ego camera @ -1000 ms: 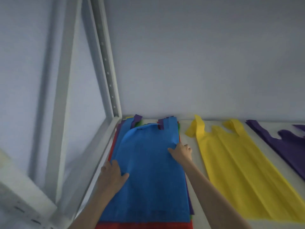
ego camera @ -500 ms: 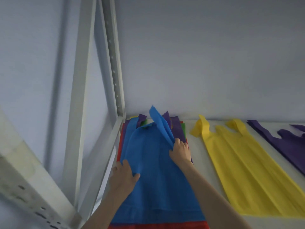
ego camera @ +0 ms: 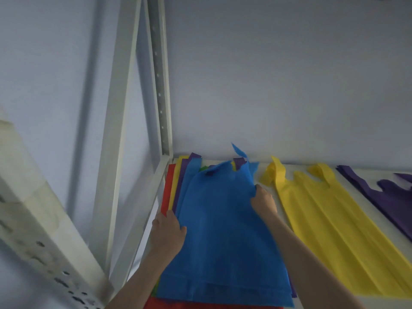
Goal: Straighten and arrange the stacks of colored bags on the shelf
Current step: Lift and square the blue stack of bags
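Observation:
A blue bag (ego camera: 223,230) lies on top of a mixed stack at the shelf's left end, with red (ego camera: 166,190), yellow and purple edges showing under it. My left hand (ego camera: 167,233) holds the blue bag's left edge, thumb on top. My right hand (ego camera: 263,201) grips its right edge near the handle, and that handle strip (ego camera: 239,151) stands lifted. Beside the stack lies a yellow bag pile (ego camera: 323,219), with a purple pile (ego camera: 383,197) further right.
The white shelf board (ego camera: 276,204) shows between the stacks. Grey metal uprights (ego camera: 159,85) and a frame rail (ego camera: 142,210) border the stack on the left. A perforated beam (ego camera: 40,253) crosses the lower left. A plain wall stands behind.
The blue bag's right handle rose and then shifted right and back. My left hand slid onto the bag's left edge. The red and yellow layers now show more at the left.

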A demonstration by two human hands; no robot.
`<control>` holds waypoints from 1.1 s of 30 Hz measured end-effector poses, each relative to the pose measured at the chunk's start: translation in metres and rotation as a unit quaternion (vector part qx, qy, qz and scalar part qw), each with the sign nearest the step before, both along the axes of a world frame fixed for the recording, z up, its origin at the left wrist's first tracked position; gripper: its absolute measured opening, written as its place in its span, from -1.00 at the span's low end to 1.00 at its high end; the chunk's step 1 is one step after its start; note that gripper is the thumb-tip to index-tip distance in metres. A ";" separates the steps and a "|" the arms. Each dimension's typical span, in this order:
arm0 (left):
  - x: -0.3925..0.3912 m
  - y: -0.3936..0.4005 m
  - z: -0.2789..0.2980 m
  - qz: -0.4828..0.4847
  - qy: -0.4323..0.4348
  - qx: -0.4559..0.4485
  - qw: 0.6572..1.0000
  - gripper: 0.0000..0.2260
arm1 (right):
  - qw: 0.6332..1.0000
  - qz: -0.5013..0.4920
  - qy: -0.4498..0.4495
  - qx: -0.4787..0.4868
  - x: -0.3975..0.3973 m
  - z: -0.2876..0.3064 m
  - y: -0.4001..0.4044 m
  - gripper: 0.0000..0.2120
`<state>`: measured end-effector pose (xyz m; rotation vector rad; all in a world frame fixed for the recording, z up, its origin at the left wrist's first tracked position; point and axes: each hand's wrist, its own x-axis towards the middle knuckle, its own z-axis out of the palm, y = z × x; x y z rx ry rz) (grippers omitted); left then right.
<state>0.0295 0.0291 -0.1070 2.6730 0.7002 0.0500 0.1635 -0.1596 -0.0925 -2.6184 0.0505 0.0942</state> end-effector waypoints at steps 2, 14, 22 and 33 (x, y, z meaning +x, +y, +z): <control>0.001 -0.001 -0.002 -0.003 0.004 0.002 1.000 -0.73 | 0.994 0.076 -0.063 -0.052 -0.004 -0.004 0.006 -0.57; 0.000 0.001 -0.002 -0.012 0.007 -0.006 1.000 -0.73 | 0.945 0.174 -0.103 -0.258 -0.016 -0.022 0.019 -0.46; 0.004 0.002 -0.003 -0.009 0.003 -0.022 1.000 -0.74 | 0.994 0.006 -0.103 -0.034 -0.009 -0.011 0.020 -0.71; 0.011 0.002 -0.006 0.015 0.009 -0.108 0.994 -0.76 | 0.973 -0.105 0.065 0.195 0.020 -0.007 -0.005 -0.59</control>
